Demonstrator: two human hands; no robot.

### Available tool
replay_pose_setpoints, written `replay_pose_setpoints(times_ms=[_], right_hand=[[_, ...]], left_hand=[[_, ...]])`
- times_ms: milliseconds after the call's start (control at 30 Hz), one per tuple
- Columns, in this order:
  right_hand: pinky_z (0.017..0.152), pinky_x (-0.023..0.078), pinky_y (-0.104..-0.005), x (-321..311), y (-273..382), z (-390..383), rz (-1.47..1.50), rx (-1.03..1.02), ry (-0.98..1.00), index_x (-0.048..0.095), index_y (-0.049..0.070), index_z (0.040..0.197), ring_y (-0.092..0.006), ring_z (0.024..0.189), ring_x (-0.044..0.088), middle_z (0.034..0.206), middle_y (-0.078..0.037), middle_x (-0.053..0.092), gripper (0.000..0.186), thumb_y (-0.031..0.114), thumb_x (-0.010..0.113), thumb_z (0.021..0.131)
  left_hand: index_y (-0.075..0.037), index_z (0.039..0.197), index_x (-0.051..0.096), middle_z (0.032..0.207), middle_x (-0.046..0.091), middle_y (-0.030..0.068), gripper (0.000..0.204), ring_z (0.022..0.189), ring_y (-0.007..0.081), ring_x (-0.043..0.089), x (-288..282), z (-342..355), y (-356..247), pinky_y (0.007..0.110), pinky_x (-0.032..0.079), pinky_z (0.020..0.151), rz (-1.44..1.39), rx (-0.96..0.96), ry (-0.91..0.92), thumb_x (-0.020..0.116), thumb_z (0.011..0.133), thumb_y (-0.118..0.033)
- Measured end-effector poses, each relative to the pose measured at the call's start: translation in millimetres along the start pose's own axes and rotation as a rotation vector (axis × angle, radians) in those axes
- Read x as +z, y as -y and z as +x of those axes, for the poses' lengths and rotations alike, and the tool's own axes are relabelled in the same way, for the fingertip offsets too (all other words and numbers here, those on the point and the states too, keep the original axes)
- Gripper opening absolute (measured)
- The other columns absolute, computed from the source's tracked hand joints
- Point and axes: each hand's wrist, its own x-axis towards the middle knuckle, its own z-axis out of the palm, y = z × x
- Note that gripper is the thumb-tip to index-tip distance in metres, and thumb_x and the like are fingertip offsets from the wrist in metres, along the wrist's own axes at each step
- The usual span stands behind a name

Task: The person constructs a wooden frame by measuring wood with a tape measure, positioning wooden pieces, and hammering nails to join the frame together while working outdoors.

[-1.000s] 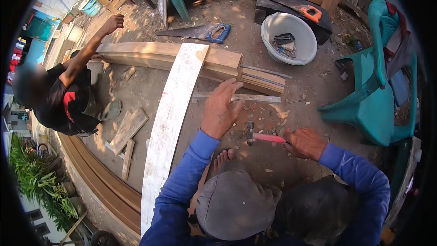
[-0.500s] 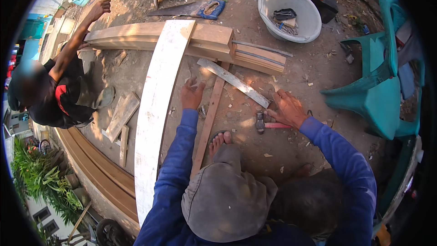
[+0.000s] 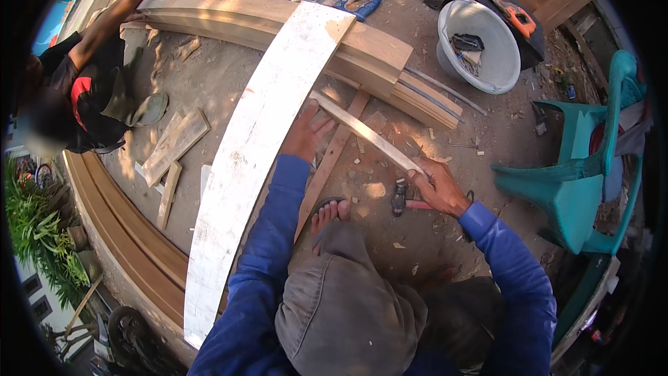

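Note:
My right hand (image 3: 441,189) grips the near end of a narrow wooden strip (image 3: 367,132), raised and slanting up to the left. Beside the strip's far end is my left hand (image 3: 306,132), open with its fingers spread; whether it touches the strip I cannot tell. The long white-faced board (image 3: 247,146) lies just left of that hand, its far end resting across a stack of thick timber beams (image 3: 376,56). A hammer (image 3: 399,200) with a red handle lies on the ground, partly hidden by my right hand. A thin brown batten (image 3: 332,157) runs beneath the strip.
A blue-handled handsaw (image 3: 358,4) lies behind the beams. A white bucket (image 3: 445,42) holds small items, near an orange-handled saw (image 3: 520,21). Green plastic chairs (image 3: 557,195) stand at right. Another person (image 3: 87,90) crouches at left, near wood offcuts (image 3: 174,146) and long brown planks (image 3: 125,216).
My right hand has taken hold of the strip and lifted it, turning its narrow edge up. My left hand has moved to its far end and spread its fingers. The view has shifted.

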Motion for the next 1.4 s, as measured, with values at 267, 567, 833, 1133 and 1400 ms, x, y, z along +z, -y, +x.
replay_pose_setpoints(times_ms=[267,567,833,1133,1400], right_hand=[[0.091,0.054,-0.0422,-47,75,-14,-0.435,-0.469,-0.283,0.064,0.001,0.128,-0.0388,0.105,0.07,0.117,-0.025,0.07,0.037,0.021,0.068,0.097],[0.068,0.057,-0.041,-66,80,-10,-0.659,-0.59,-0.625,0.07,0.002,0.116,-0.0373,0.081,0.073,0.104,-0.02,0.073,0.031,0.022,0.075,0.093],[0.079,0.054,-0.0444,-51,88,-30,-0.609,-0.493,-0.45,0.066,0.004,0.119,-0.0381,0.094,0.068,0.109,-0.019,0.066,0.04,0.015,0.081,0.084],[0.075,0.053,-0.0438,-35,78,-32,-0.791,-0.56,-0.642,0.062,0.002,0.117,-0.0366,0.09,0.065,0.104,-0.017,0.063,0.048,0.013,0.086,0.076],[0.074,0.054,-0.0427,-44,75,-22,-0.864,-0.594,-0.81,0.064,0.003,0.112,-0.037,0.087,0.069,0.098,-0.017,0.069,0.04,0.014,0.085,0.079]], left_hand=[[-0.005,0.149,0.043,0.15,0.05,0.0183,0.053,0.131,0.0379,0.057,45,-11,-49,0.057,0.051,0.108,-0.298,0.394,0.294,0.054,0.106,-0.034],[-0.005,0.145,0.051,0.147,0.057,0.0138,0.049,0.134,0.0321,0.056,73,4,-54,0.053,0.047,0.113,-0.285,0.464,0.181,0.059,0.104,-0.029],[-0.004,0.147,0.046,0.147,0.055,0.0168,0.051,0.132,0.0345,0.056,53,-5,-46,0.053,0.045,0.112,-0.455,0.363,0.302,0.056,0.105,-0.03],[-0.002,0.15,0.044,0.156,0.046,0.0182,0.053,0.143,0.0342,0.044,64,9,-49,0.053,0.038,0.119,-0.625,0.227,0.154,0.048,0.107,-0.032],[0.0,0.145,0.049,0.145,0.057,0.0192,0.047,0.127,0.034,0.06,58,39,-42,0.048,0.053,0.104,-0.559,0.388,0.066,0.056,0.104,-0.022]])
